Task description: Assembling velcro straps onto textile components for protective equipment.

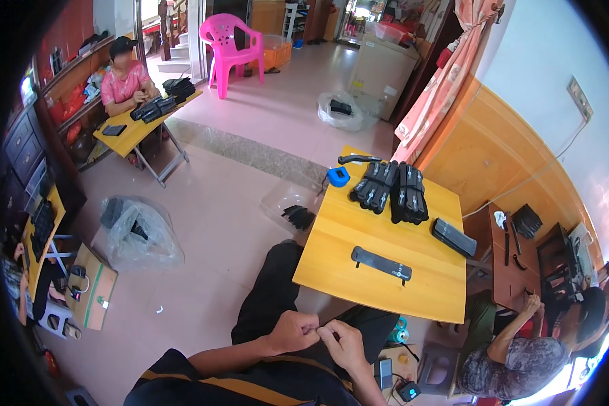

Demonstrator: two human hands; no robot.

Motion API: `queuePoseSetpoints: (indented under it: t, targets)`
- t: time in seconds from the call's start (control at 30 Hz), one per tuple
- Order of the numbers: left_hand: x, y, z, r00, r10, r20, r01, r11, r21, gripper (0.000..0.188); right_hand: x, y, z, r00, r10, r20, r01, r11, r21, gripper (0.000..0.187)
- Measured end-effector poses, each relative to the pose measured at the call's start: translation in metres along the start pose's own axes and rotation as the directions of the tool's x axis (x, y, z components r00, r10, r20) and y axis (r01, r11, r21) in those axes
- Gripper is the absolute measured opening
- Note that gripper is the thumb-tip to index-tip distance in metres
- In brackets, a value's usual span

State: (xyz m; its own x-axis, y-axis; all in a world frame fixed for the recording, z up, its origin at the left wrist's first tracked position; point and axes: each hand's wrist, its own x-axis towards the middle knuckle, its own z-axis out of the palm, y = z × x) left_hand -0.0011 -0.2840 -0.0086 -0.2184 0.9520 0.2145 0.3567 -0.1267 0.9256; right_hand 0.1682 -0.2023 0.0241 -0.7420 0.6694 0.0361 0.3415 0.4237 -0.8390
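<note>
Beside a yellow tabletop (321,260), a person's left hand (292,333) and right hand (344,344) meet, curled, any grip unclear; one black strip (382,264) lies on the tabletop's near half.

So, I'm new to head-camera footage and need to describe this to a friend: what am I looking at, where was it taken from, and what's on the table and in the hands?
There is no machine here, just a person's bare left hand and right hand. The one picture comes from a camera on their head, looking down; its fisheye lens bends straight edges near the rim. Picture left is their left.

On the yellow table are two black bundles, a blue gadget, a curved black strip, a dark oblong and, nearest the person, a single black piece.

The hands are close together over the lap, fingers curled. Anything small between them is hidden, so I can't tell what, if anything, is held.
</note>
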Motion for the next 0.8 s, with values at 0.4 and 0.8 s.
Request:
queuePoseSetpoints:
  t: [0.4, 0.8]
  targets:
    - [0.002, 0.007, -0.004, 0.998, 0.038, -0.047, -0.041, 0.998, -0.047, 0.021, 0.012, 0.000, 0.002, 0.976, -0.201, 0.079, 0.207, 0.976, -0.074, 0.014]
    - [0.012, 0.009, -0.008, 0.992, -0.106, 0.070, 0.125, 0.915, -0.384, 0.011, 0.015, 0.005, 0.007, 0.989, -0.137, -0.054, 0.143, 0.982, 0.121, 0.015]
